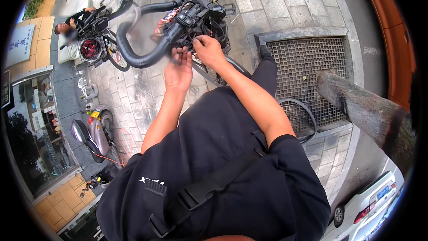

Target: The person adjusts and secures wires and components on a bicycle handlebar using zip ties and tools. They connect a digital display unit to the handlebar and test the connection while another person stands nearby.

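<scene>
Black parts of a bike [188,17] lie right at my fingertips: my left hand [179,72], palm up, has its fingers half curled, while my right hand [209,52], just beside it, has thumb and fingers drawn close together; I cannot tell what either has hold of. From there a thick black curved bar [142,60] loops leftward. Farther out are a metal grate [296,62], a tree trunk [356,102] and a parked scooter [98,133].
</scene>
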The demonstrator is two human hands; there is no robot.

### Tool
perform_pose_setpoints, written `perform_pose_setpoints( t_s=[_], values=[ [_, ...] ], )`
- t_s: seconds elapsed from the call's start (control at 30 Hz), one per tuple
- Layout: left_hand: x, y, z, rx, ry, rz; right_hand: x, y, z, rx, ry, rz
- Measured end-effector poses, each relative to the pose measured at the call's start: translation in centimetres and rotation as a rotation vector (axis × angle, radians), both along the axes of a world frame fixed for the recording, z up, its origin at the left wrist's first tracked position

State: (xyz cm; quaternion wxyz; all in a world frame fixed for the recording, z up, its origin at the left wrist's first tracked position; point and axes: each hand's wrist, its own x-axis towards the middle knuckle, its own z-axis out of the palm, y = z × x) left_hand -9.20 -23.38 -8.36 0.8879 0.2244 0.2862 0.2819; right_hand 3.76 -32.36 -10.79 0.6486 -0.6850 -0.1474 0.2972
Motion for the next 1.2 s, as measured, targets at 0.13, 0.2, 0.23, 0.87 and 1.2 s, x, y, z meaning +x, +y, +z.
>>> perform_pose_setpoints(
  t_s=[0.13, 0.2, 0.23, 0.87, 1.2],
  values=[
    [0.5, 0.8, 1.2, 0.075, 0.006, -0.038, -0.7, 1.2, -1.8, 0.05, 0.057, 0.0],
    [0.4, 0.9, 1.2, 0.076, -0.007, -0.065, -0.7, 1.2, -1.7, 0.115, 0.073, -0.123],
    [0.3, 1.1, 1.1, 0.076, -0.014, -0.079, -0.7, 1.2, -1.7, 0.148, 0.081, -0.185],
    [1.5, 3.0, 3.9, 0.355, 0.068, -0.219, 4.7, 1.4, 2.7, -0.362, -0.662, 0.225],
    [1.0, 1.3, 2.8, 0.29, -0.001, -0.181, 5.5, 0.6, 3.0, -0.332, -0.8, 0.318]
  ],
)
